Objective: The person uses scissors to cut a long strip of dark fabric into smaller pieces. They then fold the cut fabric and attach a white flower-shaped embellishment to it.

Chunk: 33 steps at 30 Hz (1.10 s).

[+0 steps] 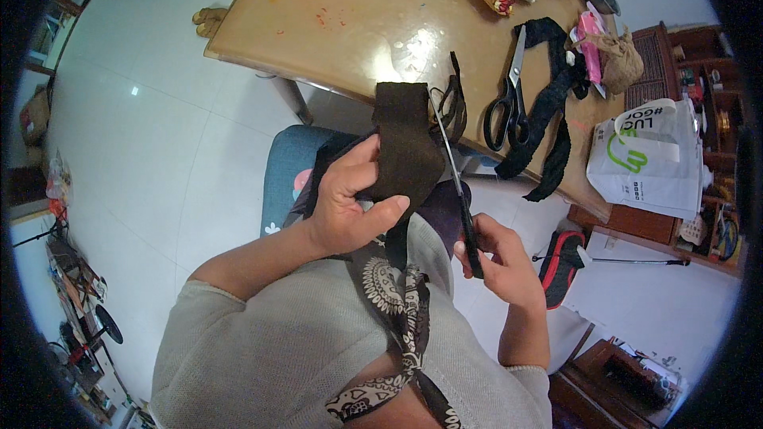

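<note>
Position of work: the dark cloth (405, 135) is held up over the lap at the near edge of the tabletop (318, 48). The left hand (346, 206) has the cloth pinched, thumb on the near face and the other fingers partly behind it. The right hand (501, 258) has its fingers closed around the black handle of the scissors (469, 234), whose long blade lies along the cloth's right edge.

Procedure:
1. Keep the cloth taut and flat; slack cloth is likely to fold between the blades.
2. Align the blade with the intended edge and advance in long, even strokes.
3. Keep the left thumb and fingertips clear of the blade line; shift the grip as the cut advances.
4. Keep the narrow dark strip (455, 107) beside the blade tip out of the cut.

Visibility limits: the left fingertips are hidden behind the cloth. Only one blade reads clearly, so the blade opening cannot be told. Whether the narrow strip joins the cloth is unclear. The cloth's lower end merges with dark clothing, and its layer count cannot be determined.
</note>
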Motion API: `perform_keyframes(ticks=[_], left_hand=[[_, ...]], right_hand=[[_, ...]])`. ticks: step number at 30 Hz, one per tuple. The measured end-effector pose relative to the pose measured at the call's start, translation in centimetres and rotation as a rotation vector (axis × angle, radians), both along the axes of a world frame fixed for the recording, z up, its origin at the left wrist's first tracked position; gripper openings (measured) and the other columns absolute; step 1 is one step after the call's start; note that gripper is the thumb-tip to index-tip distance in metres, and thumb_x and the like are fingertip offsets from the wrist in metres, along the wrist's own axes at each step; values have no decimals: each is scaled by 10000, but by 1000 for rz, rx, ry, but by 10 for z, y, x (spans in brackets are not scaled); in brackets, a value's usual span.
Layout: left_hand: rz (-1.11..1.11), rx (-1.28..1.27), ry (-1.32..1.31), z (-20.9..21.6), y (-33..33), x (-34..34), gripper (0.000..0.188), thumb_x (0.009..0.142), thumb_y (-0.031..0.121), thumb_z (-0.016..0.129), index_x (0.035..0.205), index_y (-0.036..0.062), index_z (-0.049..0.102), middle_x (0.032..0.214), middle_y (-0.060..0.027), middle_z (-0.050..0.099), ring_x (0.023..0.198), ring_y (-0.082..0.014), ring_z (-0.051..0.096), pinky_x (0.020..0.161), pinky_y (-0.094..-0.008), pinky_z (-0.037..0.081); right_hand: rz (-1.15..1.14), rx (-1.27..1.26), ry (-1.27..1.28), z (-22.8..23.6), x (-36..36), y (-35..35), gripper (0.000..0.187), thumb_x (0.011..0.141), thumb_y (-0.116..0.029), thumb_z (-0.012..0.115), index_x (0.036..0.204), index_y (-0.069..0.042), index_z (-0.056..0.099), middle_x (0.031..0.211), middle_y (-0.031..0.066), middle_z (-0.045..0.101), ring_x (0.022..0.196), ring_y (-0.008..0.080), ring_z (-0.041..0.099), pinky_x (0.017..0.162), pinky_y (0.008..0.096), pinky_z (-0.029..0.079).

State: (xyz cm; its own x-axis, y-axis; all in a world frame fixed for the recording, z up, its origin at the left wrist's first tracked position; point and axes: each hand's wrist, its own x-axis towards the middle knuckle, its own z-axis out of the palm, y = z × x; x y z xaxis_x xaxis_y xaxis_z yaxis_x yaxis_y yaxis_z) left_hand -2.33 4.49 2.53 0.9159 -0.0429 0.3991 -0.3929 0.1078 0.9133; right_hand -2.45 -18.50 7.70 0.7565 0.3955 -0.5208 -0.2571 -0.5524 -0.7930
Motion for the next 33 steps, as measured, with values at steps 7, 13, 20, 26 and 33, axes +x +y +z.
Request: perform_keyframes(ticks=[7,13,20,26,33], left_hand=[[-29,9,-13,1,0,0,240,704,23,547,926,-63,576,1053,-181,511,960,-233,515,845,-304,390],[-37,-48,4,-3,-3,0,235,702,24,556,920,-61,577,1052,-181,512,962,-231,511,847,-303,386],[-33,-10,-3,-3,-2,-1,225,701,22,556,909,-59,580,1047,-179,516,947,-234,519,838,-300,392],[-23,-27,2,-3,-3,-2,223,702,23,553,905,-64,579,1049,-181,514,949,-230,518,837,-298,393],[-26,-15,14,-4,-3,-3,219,705,31,558,900,-68,577,1045,-180,512,945,-224,517,828,-292,394]], right_hand=[[84,-222,-191,1,-1,10,362,747,-291,634,718,3,425,565,155,449,489,269,439,467,350,369],[166,-341,-319,-1,-4,15,326,730,-268,622,744,0,437,589,188,489,564,360,487,529,414,389],[187,-380,-329,-3,-6,19,325,730,-269,607,776,6,439,629,212,510,611,391,488,572,441,395],[184,-364,-319,-6,-8,19,301,733,-240,585,796,12,433,649,229,511,632,403,494,582,451,396],[176,-351,-278,-6,-9,19,250,727,-188,571,779,1,417,633,218,507,623,405,493,573,456,394]])
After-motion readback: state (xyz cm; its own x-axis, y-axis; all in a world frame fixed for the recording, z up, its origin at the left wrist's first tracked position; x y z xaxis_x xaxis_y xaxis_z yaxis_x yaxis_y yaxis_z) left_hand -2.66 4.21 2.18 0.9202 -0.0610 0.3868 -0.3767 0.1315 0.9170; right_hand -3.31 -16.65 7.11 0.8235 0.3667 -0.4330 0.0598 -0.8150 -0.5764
